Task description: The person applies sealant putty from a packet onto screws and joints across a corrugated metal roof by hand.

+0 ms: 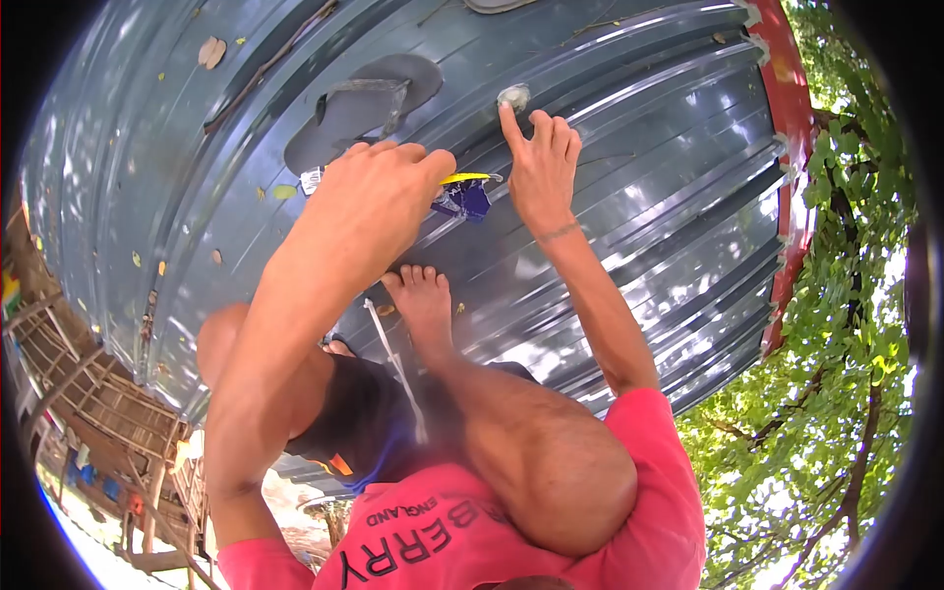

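My left hand is closed around a crumpled dark blue and yellow packet. A white printed end of it sticks out on the other side of the fist; the middle is hidden by my fingers. My right hand has its index finger stretched out, with the other fingers partly bent and nothing held. That fingertip touches a whitish lump stuck on a rib of the dark metal roof. Just beyond my left hand lies a grey flip-flop on the sheeting.
My bare foot stands on the roof below my hands. A red edge strip borders the roof at the right, with leafy branches beyond. A stick and scattered leaves lie on the sheets. A wooden structure stands lower left.
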The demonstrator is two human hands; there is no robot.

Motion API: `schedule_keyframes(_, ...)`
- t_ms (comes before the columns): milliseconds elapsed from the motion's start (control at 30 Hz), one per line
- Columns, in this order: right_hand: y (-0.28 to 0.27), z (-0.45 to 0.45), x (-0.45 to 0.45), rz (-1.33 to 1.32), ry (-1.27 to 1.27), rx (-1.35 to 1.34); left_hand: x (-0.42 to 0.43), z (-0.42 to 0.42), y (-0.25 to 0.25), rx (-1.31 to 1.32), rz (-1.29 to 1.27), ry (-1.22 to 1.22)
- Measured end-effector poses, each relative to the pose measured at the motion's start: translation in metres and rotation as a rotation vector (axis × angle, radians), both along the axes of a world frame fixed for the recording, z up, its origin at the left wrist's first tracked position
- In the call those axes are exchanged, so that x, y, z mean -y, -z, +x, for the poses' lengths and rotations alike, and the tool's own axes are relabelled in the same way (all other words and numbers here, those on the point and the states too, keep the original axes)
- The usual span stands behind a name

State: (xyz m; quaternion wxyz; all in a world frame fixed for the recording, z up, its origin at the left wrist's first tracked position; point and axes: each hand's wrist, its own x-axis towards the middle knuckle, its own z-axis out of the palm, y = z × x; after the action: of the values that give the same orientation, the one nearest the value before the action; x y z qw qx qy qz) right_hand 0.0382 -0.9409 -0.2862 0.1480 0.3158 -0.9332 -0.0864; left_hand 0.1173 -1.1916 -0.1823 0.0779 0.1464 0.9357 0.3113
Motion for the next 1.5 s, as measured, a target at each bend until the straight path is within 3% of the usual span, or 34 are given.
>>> schedule_keyframes(433,-0.006,-0.022,-0.009,0.018,0.012,-0.021,0.008,0.009,-0.02,0.045,-0.027,-0.037)
schedule_keyframes(633,0.017,0.005,0.0,-0.239,0.13,0.088,0.01,0.013,-0.025,0.042,-0.023,-0.057)
schedule_keyframes(1067,0.014,-0.008,0.012,-0.219,0.08,0.071,0.007,0.015,-0.033,0.078,-0.036,-0.018)
schedule_keyframes(1267,0.014,0.004,-0.006,-0.071,-0.013,-0.017,0.01,0.018,-0.035,0.097,-0.035,-0.034)
schedule_keyframes(1367,0.012,0.008,-0.015,0.024,0.056,0.003,0.013,0.02,-0.038,0.093,-0.032,-0.046)
schedule_keyframes(1500,0.015,0.007,-0.008,0.007,0.035,-0.017,0.012,0.021,-0.04,0.085,-0.027,-0.046)
